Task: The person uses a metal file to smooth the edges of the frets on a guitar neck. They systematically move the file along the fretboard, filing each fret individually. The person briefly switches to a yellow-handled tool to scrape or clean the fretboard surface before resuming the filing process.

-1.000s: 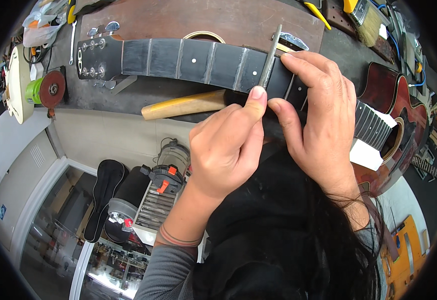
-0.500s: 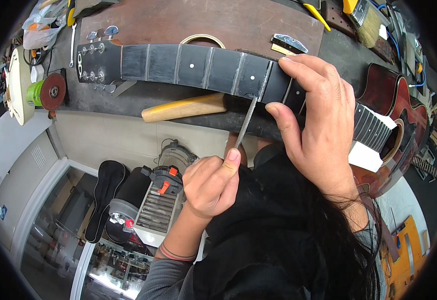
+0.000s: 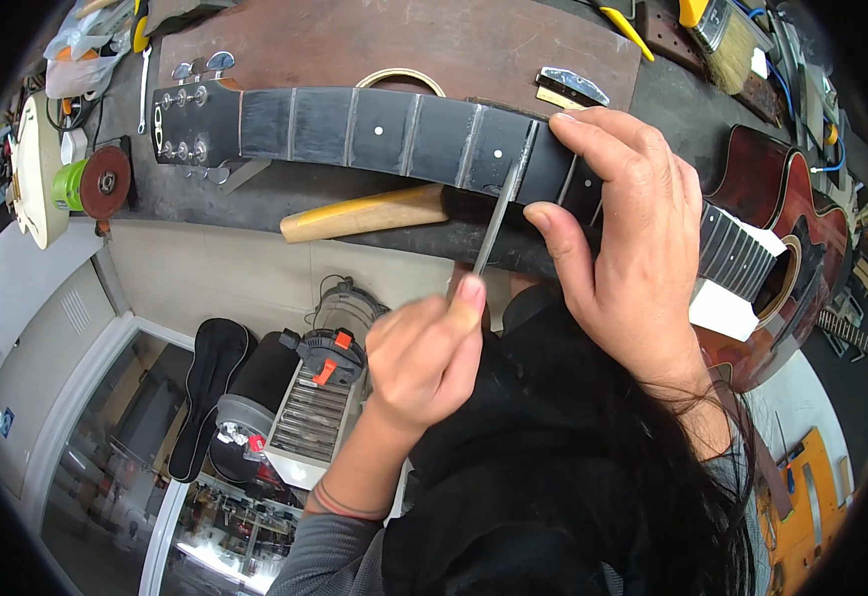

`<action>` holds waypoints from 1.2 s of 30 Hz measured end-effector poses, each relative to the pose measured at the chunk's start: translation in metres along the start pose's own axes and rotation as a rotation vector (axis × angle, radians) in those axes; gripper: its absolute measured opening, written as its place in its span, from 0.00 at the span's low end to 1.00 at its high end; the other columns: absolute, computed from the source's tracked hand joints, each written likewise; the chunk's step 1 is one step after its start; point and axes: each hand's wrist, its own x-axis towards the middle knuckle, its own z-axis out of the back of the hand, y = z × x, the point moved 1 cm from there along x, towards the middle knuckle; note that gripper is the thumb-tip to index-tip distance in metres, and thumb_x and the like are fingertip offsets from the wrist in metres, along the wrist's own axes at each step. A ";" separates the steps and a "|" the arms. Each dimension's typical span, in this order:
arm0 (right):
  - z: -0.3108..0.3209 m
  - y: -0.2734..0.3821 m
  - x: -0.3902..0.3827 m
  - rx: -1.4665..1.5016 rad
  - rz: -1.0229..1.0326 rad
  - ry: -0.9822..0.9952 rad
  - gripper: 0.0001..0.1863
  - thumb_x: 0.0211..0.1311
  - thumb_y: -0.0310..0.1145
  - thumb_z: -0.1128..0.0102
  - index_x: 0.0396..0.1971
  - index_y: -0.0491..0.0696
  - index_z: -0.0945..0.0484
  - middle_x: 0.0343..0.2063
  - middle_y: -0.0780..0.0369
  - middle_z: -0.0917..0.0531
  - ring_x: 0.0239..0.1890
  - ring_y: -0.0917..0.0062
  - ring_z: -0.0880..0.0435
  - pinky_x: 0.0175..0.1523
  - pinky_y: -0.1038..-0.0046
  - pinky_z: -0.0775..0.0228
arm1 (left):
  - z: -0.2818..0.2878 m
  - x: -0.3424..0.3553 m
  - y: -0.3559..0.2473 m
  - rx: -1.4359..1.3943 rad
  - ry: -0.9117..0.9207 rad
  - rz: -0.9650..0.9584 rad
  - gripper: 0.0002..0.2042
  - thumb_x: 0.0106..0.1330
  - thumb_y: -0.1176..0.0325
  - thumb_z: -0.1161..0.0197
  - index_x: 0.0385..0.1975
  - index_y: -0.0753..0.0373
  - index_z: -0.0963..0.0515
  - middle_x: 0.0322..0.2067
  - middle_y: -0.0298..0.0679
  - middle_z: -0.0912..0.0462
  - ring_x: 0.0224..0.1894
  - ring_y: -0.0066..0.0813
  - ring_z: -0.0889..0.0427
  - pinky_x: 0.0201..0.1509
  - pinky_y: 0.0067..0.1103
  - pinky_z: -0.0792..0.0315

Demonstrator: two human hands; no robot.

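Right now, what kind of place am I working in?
Most likely a guitar repair workshop. A guitar neck lies across a dark workbench where your left hand works a thin metal file; your right hand steadies the neck. A red acoustic guitar and a brush lie nearby.

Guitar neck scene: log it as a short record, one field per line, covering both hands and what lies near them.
left hand: holds thin metal file, tip on a fret
right hand: grips guitar neck, thumb under, fingers over
neck: lies flat on bench, headstock at left
beside neck: wooden handle
bench left: green tape roll, rust-coloured disc
bench right: brush
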 end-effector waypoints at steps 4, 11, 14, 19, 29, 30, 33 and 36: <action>-0.006 -0.002 0.000 0.022 0.019 -0.009 0.33 0.65 0.33 0.22 0.69 0.48 0.23 0.63 0.56 0.16 0.63 0.59 0.17 0.66 0.58 0.33 | -0.017 0.043 0.006 -0.019 -0.040 -0.017 0.26 0.59 0.90 0.28 0.60 0.71 0.12 0.23 0.41 0.20 0.20 0.35 0.21 0.26 0.31 0.26; -0.002 -0.001 -0.001 -0.003 0.015 0.002 0.32 0.66 0.33 0.23 0.69 0.48 0.23 0.63 0.56 0.16 0.63 0.59 0.17 0.66 0.58 0.32 | 0.001 -0.005 -0.004 -0.005 0.015 0.051 0.27 0.59 0.90 0.28 0.61 0.70 0.12 0.24 0.42 0.20 0.20 0.36 0.22 0.26 0.30 0.27; -0.002 -0.002 -0.002 0.006 0.020 0.003 0.33 0.66 0.32 0.23 0.69 0.48 0.24 0.63 0.56 0.16 0.63 0.59 0.17 0.66 0.58 0.33 | -0.011 0.031 0.000 0.021 0.007 0.015 0.27 0.59 0.89 0.29 0.62 0.70 0.13 0.23 0.41 0.24 0.20 0.37 0.24 0.25 0.31 0.29; -0.003 -0.003 -0.002 0.010 0.012 0.002 0.32 0.67 0.32 0.23 0.69 0.48 0.24 0.64 0.56 0.16 0.63 0.59 0.17 0.67 0.58 0.33 | 0.010 -0.021 -0.006 0.040 0.064 0.033 0.20 0.65 0.92 0.28 0.56 0.72 0.14 0.25 0.45 0.13 0.20 0.31 0.19 0.27 0.23 0.26; -0.003 -0.002 -0.002 0.011 0.009 -0.002 0.32 0.66 0.32 0.23 0.69 0.48 0.23 0.63 0.57 0.16 0.64 0.59 0.17 0.68 0.58 0.33 | 0.014 -0.020 -0.005 0.028 0.098 0.026 0.19 0.64 0.93 0.29 0.54 0.71 0.15 0.20 0.39 0.18 0.17 0.30 0.20 0.23 0.24 0.27; -0.002 -0.003 -0.001 0.009 0.005 0.002 0.32 0.66 0.32 0.23 0.69 0.48 0.23 0.63 0.57 0.16 0.64 0.59 0.17 0.67 0.58 0.33 | 0.014 -0.019 -0.005 0.024 0.103 0.032 0.19 0.64 0.93 0.29 0.54 0.71 0.15 0.20 0.40 0.17 0.17 0.30 0.20 0.24 0.24 0.27; -0.002 -0.002 -0.002 0.009 -0.001 0.004 0.32 0.66 0.33 0.23 0.69 0.48 0.23 0.63 0.57 0.16 0.64 0.59 0.17 0.67 0.58 0.33 | 0.011 -0.015 -0.003 0.010 0.081 0.022 0.21 0.62 0.92 0.29 0.55 0.72 0.14 0.22 0.40 0.19 0.18 0.32 0.21 0.25 0.26 0.28; -0.005 -0.001 -0.001 0.015 0.022 -0.006 0.32 0.66 0.33 0.23 0.69 0.48 0.23 0.63 0.56 0.16 0.63 0.59 0.17 0.67 0.58 0.33 | -0.007 0.017 0.003 -0.017 -0.007 -0.019 0.25 0.58 0.89 0.28 0.59 0.72 0.13 0.22 0.40 0.25 0.18 0.36 0.25 0.24 0.30 0.29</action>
